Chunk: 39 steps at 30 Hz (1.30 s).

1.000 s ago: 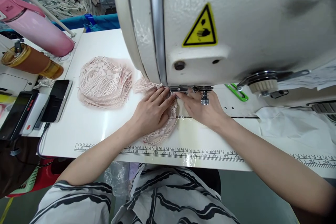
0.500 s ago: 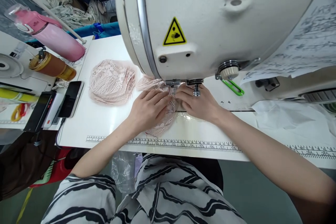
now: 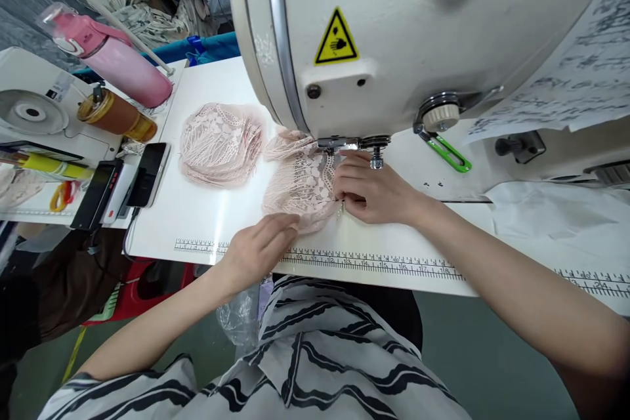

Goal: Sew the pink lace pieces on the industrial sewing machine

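– Left hand (image 3: 260,249), state?
– Fingers together over the near-left edge of the lace (image 3: 302,184), thumb hidden; pinching or only pressing, can't tell
– Right hand (image 3: 374,187)?
– Fingers curled in, touching the lace's right edge; whether cloth is gripped between fingertip and thumb, can't tell, hidden
– Lace, where?
– Spread on the table (image 3: 197,213), between the hands, far part bunched and reaching under the machine (image 3: 394,33); a stack (image 3: 221,144) of similar pieces sits left of it, apart, between it and the phone (image 3: 147,174)
– Handling?
– Looks very light, soft, floppy; sheer, so probably snags, stretches or tears easily, and may slide on that smooth top
– Where to hold?
– I'd go flat fingertips on the near edge, light pinch at the right border, where the weave looks firmer; avoid tugging the thin strands on the left, and mind the fingers by the machine
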Each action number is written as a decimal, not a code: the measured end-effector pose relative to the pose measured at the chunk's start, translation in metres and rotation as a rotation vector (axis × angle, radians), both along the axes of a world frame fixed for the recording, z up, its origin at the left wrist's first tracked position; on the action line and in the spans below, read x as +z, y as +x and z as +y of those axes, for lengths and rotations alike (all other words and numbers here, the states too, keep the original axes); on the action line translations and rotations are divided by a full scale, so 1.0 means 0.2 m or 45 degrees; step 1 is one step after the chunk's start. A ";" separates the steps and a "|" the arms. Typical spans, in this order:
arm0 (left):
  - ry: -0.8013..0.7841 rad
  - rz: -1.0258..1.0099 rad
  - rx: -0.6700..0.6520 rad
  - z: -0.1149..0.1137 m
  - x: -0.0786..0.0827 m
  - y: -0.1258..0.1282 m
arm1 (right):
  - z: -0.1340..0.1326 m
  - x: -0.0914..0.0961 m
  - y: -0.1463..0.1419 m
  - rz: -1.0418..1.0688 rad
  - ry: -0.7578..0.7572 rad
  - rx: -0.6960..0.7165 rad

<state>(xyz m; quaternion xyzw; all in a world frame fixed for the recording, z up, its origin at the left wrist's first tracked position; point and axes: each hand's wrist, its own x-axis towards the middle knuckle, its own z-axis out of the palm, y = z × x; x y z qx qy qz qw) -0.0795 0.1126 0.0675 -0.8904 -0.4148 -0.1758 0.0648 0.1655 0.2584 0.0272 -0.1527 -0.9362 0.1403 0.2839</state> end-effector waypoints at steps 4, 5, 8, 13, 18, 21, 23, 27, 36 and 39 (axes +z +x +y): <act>-0.285 -0.160 0.163 0.04 0.09 0.01 | 0.02 -0.01 0.00 0.133 -0.038 -0.002; -0.318 -0.146 0.137 0.06 0.10 0.02 | 0.02 -0.01 0.00 0.152 -0.050 0.004; -0.380 -0.071 0.015 0.17 0.11 0.04 | 0.02 0.00 0.01 0.191 -0.096 0.020; -0.054 0.045 -0.189 0.37 0.01 0.10 | 0.02 0.01 0.02 0.232 -0.098 0.019; 0.352 0.070 -0.310 0.44 -0.03 0.13 | 0.01 0.01 0.02 0.014 -0.010 0.025; 0.372 0.005 -0.277 0.43 -0.03 0.12 | 0.00 0.01 0.02 -0.051 0.050 0.029; 0.378 -0.016 -0.255 0.42 -0.03 0.12 | 0.01 0.01 0.02 -0.012 0.125 0.040; 0.424 0.014 -0.238 0.42 -0.04 0.11 | 0.02 0.03 0.02 0.084 0.194 0.123; 0.250 -0.073 -0.269 0.44 -0.09 0.09 | 0.00 0.02 0.04 0.128 0.255 0.068; 0.132 -0.091 -0.237 0.44 -0.11 0.09 | -0.01 0.02 0.03 0.124 0.258 0.053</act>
